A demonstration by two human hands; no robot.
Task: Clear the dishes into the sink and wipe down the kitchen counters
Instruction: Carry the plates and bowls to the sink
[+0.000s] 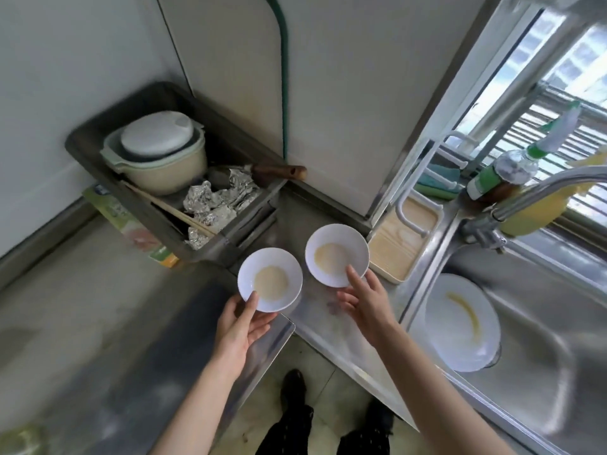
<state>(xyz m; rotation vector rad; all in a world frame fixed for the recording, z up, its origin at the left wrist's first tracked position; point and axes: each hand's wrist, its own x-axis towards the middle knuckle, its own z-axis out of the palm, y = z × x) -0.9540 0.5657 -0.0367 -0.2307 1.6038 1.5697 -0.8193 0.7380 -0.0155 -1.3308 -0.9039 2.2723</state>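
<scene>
Two small white bowls hold pale beige residue. My left hand (241,323) holds the left bowl (270,279) from below, thumb over its near rim, above the steel counter's corner. My right hand (363,298) holds the right bowl (337,254) at its near rim, thumb inside and fingers underneath. A large white plate (461,323) with a yellow smear lies in the steel sink (542,323) at the right.
A grey tray (98,139) at the back left holds a cream pot with white lid (157,149), crumpled foil, chopsticks and a wooden-handled tool. A beige tray (399,244) lies beside the sink. Faucet (538,188), bottles and cloths line the window sill. My legs stand below.
</scene>
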